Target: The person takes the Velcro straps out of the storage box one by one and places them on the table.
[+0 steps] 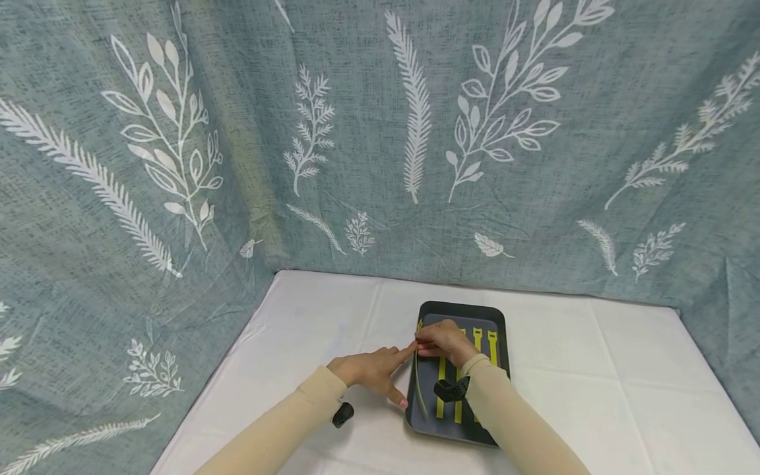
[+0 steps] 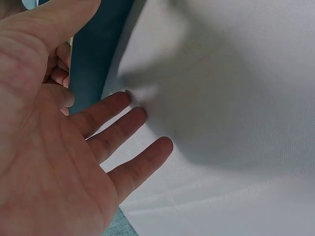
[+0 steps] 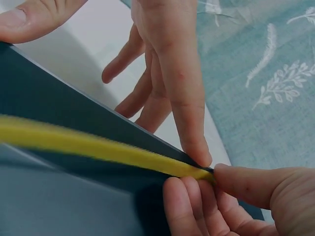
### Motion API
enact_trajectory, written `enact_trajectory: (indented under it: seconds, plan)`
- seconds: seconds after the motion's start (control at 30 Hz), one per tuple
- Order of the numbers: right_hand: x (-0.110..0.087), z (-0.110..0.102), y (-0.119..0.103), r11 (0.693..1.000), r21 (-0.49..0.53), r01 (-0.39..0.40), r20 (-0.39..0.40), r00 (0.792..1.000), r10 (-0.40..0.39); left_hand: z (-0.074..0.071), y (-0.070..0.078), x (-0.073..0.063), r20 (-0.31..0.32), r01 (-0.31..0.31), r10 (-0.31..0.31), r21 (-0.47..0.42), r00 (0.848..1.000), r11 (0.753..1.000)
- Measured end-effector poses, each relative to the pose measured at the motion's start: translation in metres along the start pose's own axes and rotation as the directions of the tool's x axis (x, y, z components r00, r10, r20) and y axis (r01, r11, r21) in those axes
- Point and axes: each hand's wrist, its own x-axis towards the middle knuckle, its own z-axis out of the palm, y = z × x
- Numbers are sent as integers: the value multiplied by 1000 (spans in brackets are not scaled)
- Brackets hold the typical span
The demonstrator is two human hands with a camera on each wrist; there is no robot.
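My right hand (image 1: 446,342) pinches a thin yellow hook-and-loop cable tie (image 1: 419,390) between thumb and fingers, beside the left wall of a dark tray (image 1: 463,307). In the right wrist view the tie (image 3: 98,147) stands on edge and runs back along that wall. The left hand (image 1: 375,371) is spread at the tray's left side. Its straight index finger (image 3: 184,113) reaches the rim close to the pinched part, and its thumb lies by the rim lower down. In the left wrist view, the other left fingers (image 2: 142,164) extend over the white cloth.
Several more yellow cable ties (image 1: 441,396) lie lengthwise in the tray, partly under my right forearm. White cloth (image 1: 564,369) covers the table around the tray. A blue-green leaf-patterned curtain (image 1: 368,132) hangs behind and to the sides.
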Motion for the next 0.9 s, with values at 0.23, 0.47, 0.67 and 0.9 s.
enact_trajectory:
  seconds: [0.23,0.47,0.67,0.9]
  plan:
    - [0,0,2,1000,30,-1,7,1000,1,0,-1,1,-2,-2,2,7,1000,1000]
    - [1,-1,3,1000,29,6,14,1000,-6,-1,-1,1,-7,-8,8,-3,1000,1000]
    - [-1,-5,5,999,39,-6,-3,1000,6,-1,-1,0,2,-12,12,-21,1000,1000]
    - [-6,-11,2,998,59,16,-18,1000,-15,-1,-1,2,1,-17,17,-31,1000,999]
